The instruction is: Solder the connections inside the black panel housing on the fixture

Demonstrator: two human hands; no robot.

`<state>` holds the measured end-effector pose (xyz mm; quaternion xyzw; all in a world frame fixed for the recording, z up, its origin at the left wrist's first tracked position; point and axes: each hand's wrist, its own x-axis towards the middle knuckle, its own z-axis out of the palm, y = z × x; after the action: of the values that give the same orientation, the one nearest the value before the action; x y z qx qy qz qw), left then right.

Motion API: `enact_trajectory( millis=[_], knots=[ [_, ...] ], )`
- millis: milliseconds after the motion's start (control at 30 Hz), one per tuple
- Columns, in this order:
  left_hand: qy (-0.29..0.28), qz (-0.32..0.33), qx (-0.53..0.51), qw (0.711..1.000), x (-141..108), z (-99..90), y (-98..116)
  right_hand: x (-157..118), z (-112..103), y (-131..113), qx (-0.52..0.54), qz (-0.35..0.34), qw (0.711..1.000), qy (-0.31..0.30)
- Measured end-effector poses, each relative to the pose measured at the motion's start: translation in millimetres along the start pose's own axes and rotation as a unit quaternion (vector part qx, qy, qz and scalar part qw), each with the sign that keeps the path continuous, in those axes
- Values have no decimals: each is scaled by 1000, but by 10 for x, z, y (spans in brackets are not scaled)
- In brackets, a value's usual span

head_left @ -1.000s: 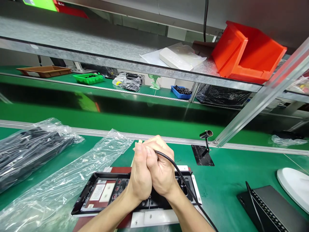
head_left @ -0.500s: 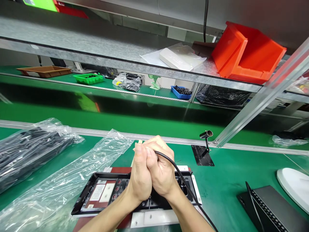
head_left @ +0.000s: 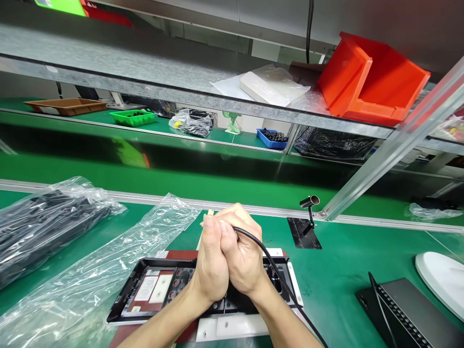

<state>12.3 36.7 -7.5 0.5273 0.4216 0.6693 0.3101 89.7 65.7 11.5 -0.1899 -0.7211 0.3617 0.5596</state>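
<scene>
On the green surface (head_left: 337, 275), a black frame (head_left: 130, 290) lies at the near middle, beneath both hands. The right hand (head_left: 244, 258) has its fingers closed around a black cable (head_left: 266, 253) trailing to the near right. The left hand (head_left: 210, 268) presses against it, fingers folded shut; whether they grip anything is hidden. Clear plastic (head_left: 119, 261) covers the left. Beyond, a metal shelf (head_left: 126, 53) carries a red bin (head_left: 380, 77) at far right.
</scene>
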Motion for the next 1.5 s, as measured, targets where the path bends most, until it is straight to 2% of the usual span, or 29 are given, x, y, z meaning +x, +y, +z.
enact_trajectory(
  millis=[133, 667, 900, 1133, 1500],
  knots=[
    [14, 0, 1, 1000, 0, 3, -13, -8, -1, -1, -1, -2, 1000, 0],
    [9, -9, 6, 1000, -15, -4, -26, -29, -2, 4, 4, -4, 1000, 2],
    [-4, 16, 10, 1000, -6, 6, 14, -32, 9, 5, 0, -15, 1000, 10],
    [20, -20, -5, 1000, -39, -4, -38, -37, -4, 7, -3, -8, 1000, 2],
    [8, 1, -1, 1000, -18, -1, 5, -27, 8, -13, -6, 5, 1000, 3]
  ],
)
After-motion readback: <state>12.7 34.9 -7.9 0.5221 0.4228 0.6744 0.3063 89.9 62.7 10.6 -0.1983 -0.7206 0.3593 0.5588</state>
